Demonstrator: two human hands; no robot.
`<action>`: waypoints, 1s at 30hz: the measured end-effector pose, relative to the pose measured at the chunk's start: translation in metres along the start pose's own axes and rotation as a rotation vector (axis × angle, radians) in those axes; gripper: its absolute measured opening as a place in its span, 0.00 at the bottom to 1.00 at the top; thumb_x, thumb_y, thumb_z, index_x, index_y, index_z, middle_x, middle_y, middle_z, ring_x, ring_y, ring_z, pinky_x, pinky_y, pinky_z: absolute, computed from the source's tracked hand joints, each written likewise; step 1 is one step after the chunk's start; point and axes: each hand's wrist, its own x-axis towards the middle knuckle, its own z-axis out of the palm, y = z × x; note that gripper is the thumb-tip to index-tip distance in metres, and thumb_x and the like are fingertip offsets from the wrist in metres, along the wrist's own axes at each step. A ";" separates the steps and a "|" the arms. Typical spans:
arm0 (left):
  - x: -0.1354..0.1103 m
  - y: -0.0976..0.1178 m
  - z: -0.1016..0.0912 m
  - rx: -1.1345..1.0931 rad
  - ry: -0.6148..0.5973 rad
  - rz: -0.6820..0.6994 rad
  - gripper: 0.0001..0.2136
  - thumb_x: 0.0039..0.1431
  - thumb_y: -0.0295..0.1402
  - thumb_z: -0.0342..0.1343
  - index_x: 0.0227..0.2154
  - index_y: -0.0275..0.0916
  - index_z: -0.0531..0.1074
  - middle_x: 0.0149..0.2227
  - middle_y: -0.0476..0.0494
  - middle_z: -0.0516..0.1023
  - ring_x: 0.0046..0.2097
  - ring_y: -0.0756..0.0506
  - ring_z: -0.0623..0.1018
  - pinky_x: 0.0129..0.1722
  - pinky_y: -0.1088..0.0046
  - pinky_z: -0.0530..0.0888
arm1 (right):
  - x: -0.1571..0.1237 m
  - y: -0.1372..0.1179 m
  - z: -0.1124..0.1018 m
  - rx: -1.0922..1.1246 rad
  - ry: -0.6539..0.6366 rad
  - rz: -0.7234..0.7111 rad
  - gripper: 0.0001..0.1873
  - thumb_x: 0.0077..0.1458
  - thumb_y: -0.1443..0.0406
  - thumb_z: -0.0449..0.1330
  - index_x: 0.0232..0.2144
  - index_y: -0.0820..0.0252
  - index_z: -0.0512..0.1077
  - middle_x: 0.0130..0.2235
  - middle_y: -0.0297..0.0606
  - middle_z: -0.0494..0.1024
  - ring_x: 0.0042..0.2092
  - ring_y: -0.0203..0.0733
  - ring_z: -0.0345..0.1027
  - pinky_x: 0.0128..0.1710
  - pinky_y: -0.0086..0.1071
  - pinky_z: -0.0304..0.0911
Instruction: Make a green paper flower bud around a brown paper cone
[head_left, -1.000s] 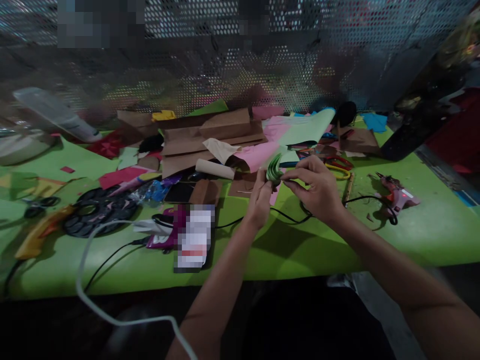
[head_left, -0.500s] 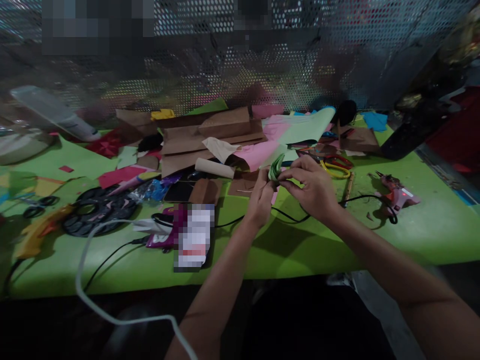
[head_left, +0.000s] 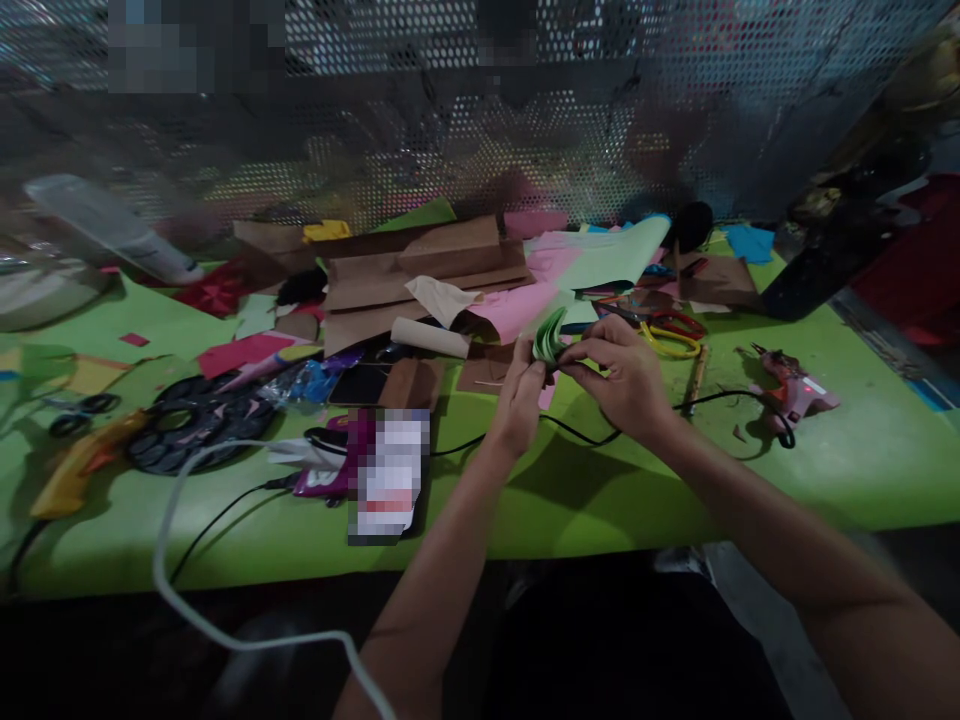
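Note:
Between my two hands, above the table, is a small bundle of layered, curved green paper pieces (head_left: 551, 338). My left hand (head_left: 520, 390) is closed around its left and lower side. With thumb and fingertips together, my right hand (head_left: 619, 370) pinches the bundle at its lower right. The bottom of the bundle is hidden by my fingers. Behind it lie sheets of pink paper (head_left: 510, 308) and pale green paper (head_left: 619, 255). Yellow-handled scissors (head_left: 670, 342) rest just beyond my right hand.
A pink glue gun (head_left: 799, 390) sits at right, its black cable passing under my hands. At left are a yellow tool (head_left: 82, 465), a black round tray (head_left: 195, 425) and a blurred-out phone (head_left: 390, 475). Brown paper (head_left: 427, 270) and a cardboard tube (head_left: 429, 337) lie at the back.
The green paper bundle has turned slightly and its layers look a little more fanned out. Both hands keep their hold in nearly the same place.

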 end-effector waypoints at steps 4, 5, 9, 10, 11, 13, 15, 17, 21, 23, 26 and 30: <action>0.000 0.001 0.001 -0.030 -0.011 0.013 0.07 0.63 0.35 0.47 0.40 0.42 0.68 0.35 0.46 0.69 0.34 0.47 0.65 0.37 0.70 0.68 | 0.001 0.000 -0.001 0.006 -0.010 -0.021 0.06 0.58 0.68 0.65 0.32 0.53 0.81 0.32 0.37 0.73 0.38 0.43 0.69 0.36 0.34 0.65; 0.000 0.002 0.001 -0.041 -0.013 0.015 0.08 0.63 0.35 0.47 0.41 0.42 0.68 0.36 0.46 0.69 0.34 0.47 0.65 0.37 0.70 0.68 | 0.001 0.000 -0.001 0.005 -0.012 -0.023 0.06 0.58 0.68 0.65 0.32 0.53 0.81 0.32 0.37 0.73 0.38 0.43 0.69 0.36 0.34 0.65; 0.000 0.002 0.002 -0.049 -0.020 0.008 0.09 0.64 0.36 0.46 0.42 0.42 0.67 0.36 0.46 0.70 0.34 0.48 0.65 0.37 0.71 0.68 | 0.000 0.001 -0.002 -0.008 -0.033 -0.014 0.05 0.59 0.68 0.65 0.32 0.53 0.80 0.34 0.37 0.75 0.39 0.43 0.70 0.37 0.34 0.65; 0.000 0.002 0.002 -0.048 -0.021 0.004 0.08 0.64 0.36 0.46 0.42 0.42 0.67 0.36 0.46 0.69 0.34 0.48 0.65 0.36 0.71 0.68 | 0.000 0.001 -0.002 -0.008 -0.038 -0.016 0.05 0.59 0.68 0.65 0.32 0.53 0.80 0.34 0.37 0.75 0.39 0.43 0.70 0.37 0.35 0.65; 0.000 0.002 0.002 -0.049 -0.023 0.002 0.08 0.64 0.36 0.46 0.41 0.42 0.67 0.35 0.46 0.69 0.33 0.48 0.64 0.36 0.71 0.67 | 0.000 0.001 -0.003 -0.008 -0.040 -0.020 0.05 0.59 0.68 0.64 0.32 0.54 0.80 0.34 0.38 0.75 0.39 0.43 0.70 0.37 0.35 0.65; 0.000 0.001 0.002 -0.056 -0.031 0.004 0.08 0.64 0.36 0.46 0.41 0.42 0.66 0.34 0.47 0.67 0.32 0.48 0.64 0.35 0.71 0.66 | 0.000 0.001 -0.003 -0.018 -0.047 -0.024 0.05 0.59 0.69 0.64 0.32 0.55 0.80 0.35 0.38 0.75 0.39 0.43 0.70 0.37 0.35 0.65; 0.001 0.001 0.002 -0.067 -0.041 0.011 0.08 0.64 0.36 0.45 0.41 0.42 0.67 0.33 0.48 0.65 0.32 0.48 0.63 0.34 0.72 0.65 | 0.000 0.001 -0.003 -0.026 -0.052 -0.023 0.05 0.59 0.69 0.64 0.32 0.55 0.79 0.35 0.38 0.75 0.39 0.43 0.70 0.37 0.34 0.65; 0.001 0.000 0.001 -0.069 -0.047 0.014 0.08 0.63 0.36 0.46 0.42 0.42 0.66 0.32 0.49 0.64 0.31 0.49 0.62 0.33 0.72 0.65 | -0.001 0.002 -0.003 -0.028 -0.054 -0.026 0.05 0.60 0.68 0.64 0.32 0.55 0.79 0.35 0.38 0.75 0.39 0.43 0.70 0.37 0.34 0.65; 0.002 -0.002 0.001 -0.074 -0.044 -0.004 0.09 0.63 0.37 0.46 0.43 0.42 0.66 0.32 0.49 0.64 0.31 0.49 0.63 0.33 0.73 0.65 | -0.001 0.005 -0.003 -0.038 -0.048 -0.047 0.04 0.60 0.68 0.65 0.32 0.56 0.79 0.35 0.38 0.74 0.39 0.42 0.70 0.37 0.34 0.64; 0.003 -0.004 0.002 -0.094 -0.036 -0.016 0.10 0.62 0.37 0.47 0.44 0.41 0.65 0.31 0.50 0.64 0.31 0.49 0.63 0.32 0.73 0.64 | -0.001 0.006 -0.003 -0.035 -0.042 -0.058 0.05 0.59 0.68 0.65 0.31 0.56 0.79 0.35 0.38 0.74 0.38 0.42 0.70 0.36 0.33 0.64; 0.003 -0.006 0.002 -0.111 -0.030 -0.026 0.10 0.62 0.37 0.47 0.44 0.41 0.65 0.30 0.50 0.64 0.30 0.50 0.63 0.31 0.73 0.64 | -0.001 0.006 -0.004 -0.024 -0.041 -0.062 0.05 0.59 0.69 0.65 0.31 0.57 0.78 0.34 0.37 0.73 0.38 0.42 0.70 0.36 0.33 0.63; 0.003 -0.007 0.001 -0.127 -0.054 -0.026 0.10 0.63 0.36 0.46 0.44 0.41 0.66 0.30 0.50 0.65 0.30 0.49 0.64 0.31 0.72 0.64 | 0.000 0.007 -0.004 -0.018 -0.052 -0.066 0.05 0.58 0.70 0.65 0.31 0.57 0.79 0.34 0.37 0.73 0.38 0.42 0.70 0.36 0.33 0.63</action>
